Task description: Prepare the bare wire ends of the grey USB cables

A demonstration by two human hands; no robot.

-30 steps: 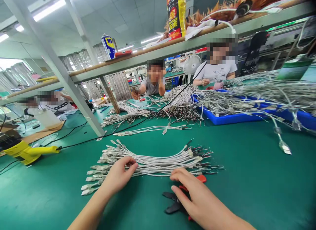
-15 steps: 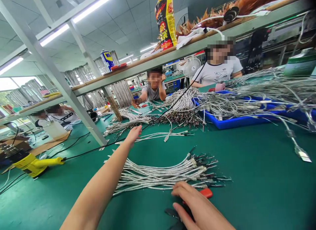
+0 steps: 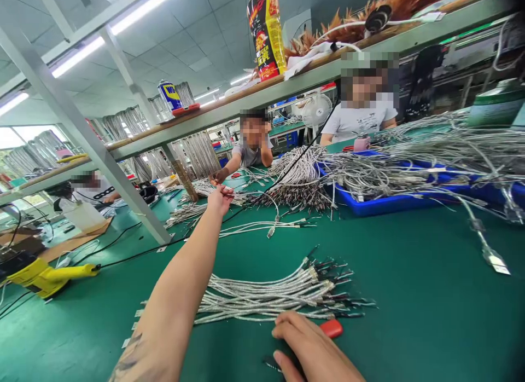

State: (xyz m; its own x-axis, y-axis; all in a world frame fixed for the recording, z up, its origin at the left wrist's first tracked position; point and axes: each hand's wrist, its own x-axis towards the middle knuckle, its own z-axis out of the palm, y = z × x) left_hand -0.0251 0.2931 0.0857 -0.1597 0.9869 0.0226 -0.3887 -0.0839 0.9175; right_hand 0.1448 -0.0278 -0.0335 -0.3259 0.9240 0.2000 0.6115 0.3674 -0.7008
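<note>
My left hand [image 3: 221, 200] is stretched far forward over the bench, its fingers curled together close to a co-worker's hand [image 3: 218, 177]. Whatever may be between those fingers is too small to make out. Below my forearm lies a bundle of white cables [image 3: 262, 294], with USB plugs at the left and dark stripped wire ends at the right; my forearm hides part of it. My right hand [image 3: 305, 341] rests at the bundle's near side, thumb and fingers apart. Under it lies a red-handled hand tool [image 3: 331, 328] with black jaws, mostly covered.
Blue trays [image 3: 369, 208] heaped with cables stand at the right. A large cable pile [image 3: 301, 177] lies ahead, with a few loose cables [image 3: 262, 226] nearer. A shelf post [image 3: 139, 207] rises at left, beside a yellow power tool [image 3: 45, 278]. A black cord crosses the bench.
My left hand has left the cable bundle and moved forward to the co-worker's hand, which has also come nearer. My right hand has stayed over the red-handled tool.
</note>
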